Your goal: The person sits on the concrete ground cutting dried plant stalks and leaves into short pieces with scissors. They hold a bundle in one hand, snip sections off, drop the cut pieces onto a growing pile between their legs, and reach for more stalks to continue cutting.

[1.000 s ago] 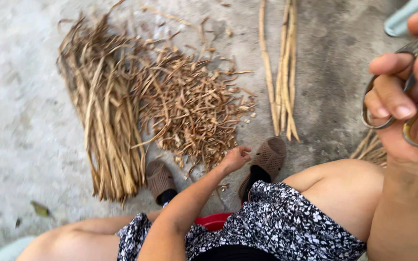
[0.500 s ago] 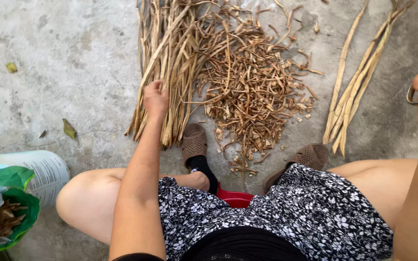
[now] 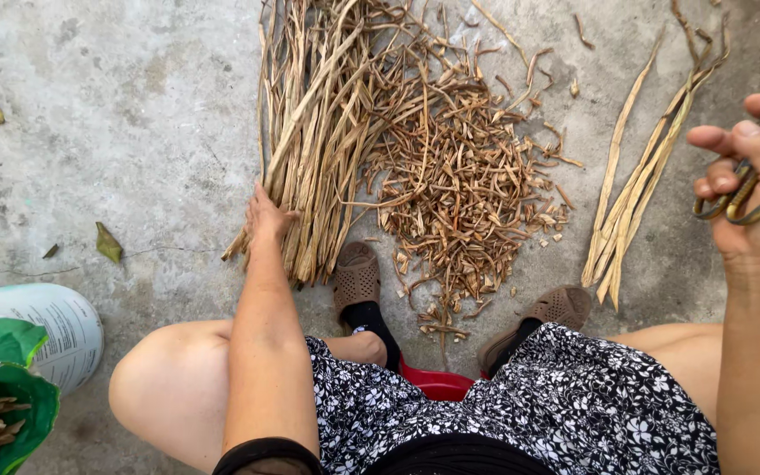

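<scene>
My left hand (image 3: 267,218) reaches down to the near end of a bundle of long dried stalks (image 3: 320,132) lying on the concrete floor, its fingers closing around a few of them. My right hand (image 3: 745,171) is raised at the right edge, gripping a pair of metal scissors (image 3: 749,180) by the handles. Between the two lies a heap of short cut stalk pieces (image 3: 464,189). A smaller bunch of long stalks (image 3: 639,198) lies to the right of the heap.
My feet in brown slippers (image 3: 358,277) rest at the heap's near edge. A red stool (image 3: 437,383) shows under my patterned skirt. A green-and-white sack (image 3: 19,361) holding brown pieces stands at the lower left. Dry leaves (image 3: 109,244) lie on the floor.
The view swung left. My left hand moved from the cut heap to the big bundle's near end and now grips stalks. The right hand stays raised with the scissors.
</scene>
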A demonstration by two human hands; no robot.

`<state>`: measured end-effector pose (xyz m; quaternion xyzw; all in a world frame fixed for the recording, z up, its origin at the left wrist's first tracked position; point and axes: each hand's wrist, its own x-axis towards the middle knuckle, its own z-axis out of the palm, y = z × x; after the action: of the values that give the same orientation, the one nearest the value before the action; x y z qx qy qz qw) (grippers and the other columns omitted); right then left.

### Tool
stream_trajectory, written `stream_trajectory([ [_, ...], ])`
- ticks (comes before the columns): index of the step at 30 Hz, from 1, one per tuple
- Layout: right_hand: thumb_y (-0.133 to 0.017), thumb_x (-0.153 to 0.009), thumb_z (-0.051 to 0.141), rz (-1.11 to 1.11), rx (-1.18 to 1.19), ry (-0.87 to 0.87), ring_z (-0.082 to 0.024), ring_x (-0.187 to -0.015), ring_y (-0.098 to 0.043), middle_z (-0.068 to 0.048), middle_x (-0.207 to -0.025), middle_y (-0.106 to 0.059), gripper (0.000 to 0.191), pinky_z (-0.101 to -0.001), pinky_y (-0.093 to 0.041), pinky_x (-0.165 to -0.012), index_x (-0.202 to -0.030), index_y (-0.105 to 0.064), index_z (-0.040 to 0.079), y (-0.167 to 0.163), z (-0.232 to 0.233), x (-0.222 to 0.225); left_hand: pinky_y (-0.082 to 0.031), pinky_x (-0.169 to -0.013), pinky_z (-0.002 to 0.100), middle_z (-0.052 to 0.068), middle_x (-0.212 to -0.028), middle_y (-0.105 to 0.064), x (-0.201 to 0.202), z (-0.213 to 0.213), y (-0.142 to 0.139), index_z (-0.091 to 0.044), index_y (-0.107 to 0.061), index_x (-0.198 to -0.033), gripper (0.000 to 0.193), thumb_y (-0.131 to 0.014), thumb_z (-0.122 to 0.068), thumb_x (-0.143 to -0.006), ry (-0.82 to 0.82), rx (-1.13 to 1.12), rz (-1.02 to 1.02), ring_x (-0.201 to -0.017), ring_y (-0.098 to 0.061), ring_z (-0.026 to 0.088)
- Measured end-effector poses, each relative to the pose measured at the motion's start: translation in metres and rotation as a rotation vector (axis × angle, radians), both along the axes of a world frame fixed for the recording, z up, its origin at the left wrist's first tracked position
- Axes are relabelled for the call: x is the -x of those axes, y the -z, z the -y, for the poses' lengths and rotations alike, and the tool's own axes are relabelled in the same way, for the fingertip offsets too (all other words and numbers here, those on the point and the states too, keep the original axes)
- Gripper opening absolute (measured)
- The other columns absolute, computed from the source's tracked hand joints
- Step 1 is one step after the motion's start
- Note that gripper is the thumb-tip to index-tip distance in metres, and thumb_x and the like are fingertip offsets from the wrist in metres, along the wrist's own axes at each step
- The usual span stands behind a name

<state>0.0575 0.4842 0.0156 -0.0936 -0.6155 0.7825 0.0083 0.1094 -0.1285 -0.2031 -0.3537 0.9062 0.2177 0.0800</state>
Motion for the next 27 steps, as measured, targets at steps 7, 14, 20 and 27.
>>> stream_trajectory([
  [7,-0.056,-0.115,0.004,-0.015,-0.042,0.007,-0.009,-0.064,-0.055,-0.022,-0.11,-0.072,0.018,-0.0305,-0.051,-0.07,-0.132,-0.052,0.011,-0.014,0.021,0.001,-0.04,-0.107,0.054,0.014,-0.136,-0.054,0.004,-0.013,0.003,-0.014,-0.065,-0.122,0.048,-0.082,-0.034,-0.083,0.054,0.172,0.182,-0.132,-0.047,0.034],
  [14,-0.057,-0.114,0.001,-0.019,-0.046,0.027,-0.011,-0.068,-0.057,-0.022,-0.11,-0.072,0.02,-0.0301,-0.052,-0.069,-0.132,-0.052,0.009,-0.016,0.029,0.011,-0.05,-0.097,0.052,0.019,-0.112,-0.071,0.02,0.006,-0.018,-0.006,-0.061,-0.122,0.038,-0.067,-0.029,-0.092,-0.079,-0.075,-0.023,-0.107,-0.067,0.038],
  [20,-0.057,-0.113,0.001,-0.034,0.077,0.001,-0.012,-0.064,-0.058,-0.021,-0.108,-0.074,0.023,-0.0313,-0.053,-0.068,-0.134,-0.051,0.009,-0.01,0.046,0.034,-0.051,-0.051,0.032,0.004,-0.074,-0.071,0.062,0.029,-0.082,-0.002,-0.068,-0.105,0.023,-0.072,-0.018,-0.089,-0.15,-0.751,-0.245,-0.06,-0.065,0.014],
  [27,-0.064,-0.113,-0.003,-0.201,-0.012,-0.132,-0.011,-0.059,-0.058,-0.022,-0.105,-0.073,0.025,-0.0235,-0.049,-0.056,-0.129,-0.05,0.009,-0.025,0.093,0.027,-0.063,-0.072,0.031,0.012,-0.091,-0.073,0.055,-0.001,-0.22,0.006,-0.066,-0.116,0.027,-0.065,-0.017,-0.101,-0.174,-1.467,-0.967,-0.075,-0.071,0.017],
])
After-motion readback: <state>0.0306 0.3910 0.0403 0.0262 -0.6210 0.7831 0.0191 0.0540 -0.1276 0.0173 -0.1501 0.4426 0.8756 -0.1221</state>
